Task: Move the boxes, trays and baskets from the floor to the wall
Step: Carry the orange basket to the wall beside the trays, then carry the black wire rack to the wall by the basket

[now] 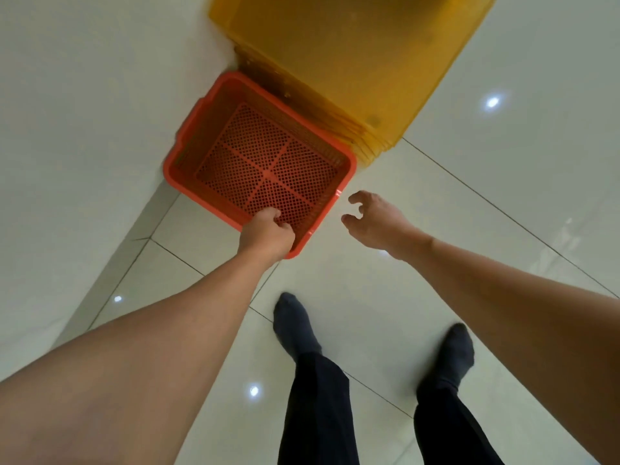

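Note:
An orange-red perforated basket (261,162) sits on the floor against the white wall (84,112). Behind it stands a stack of yellow trays (335,55), also at the wall. My left hand (268,234) grips the basket's near rim, fingers curled over the edge. To the right of the basket, my right hand (372,219) hovers apart from the rim with its fingers loosely curled and nothing in them.
Glossy white tiled floor (469,213) stretches to the right and toward me. My two feet in dark socks (295,327) stand on the tiles just behind the basket. A grey skirting strip (141,229) runs along the wall's base.

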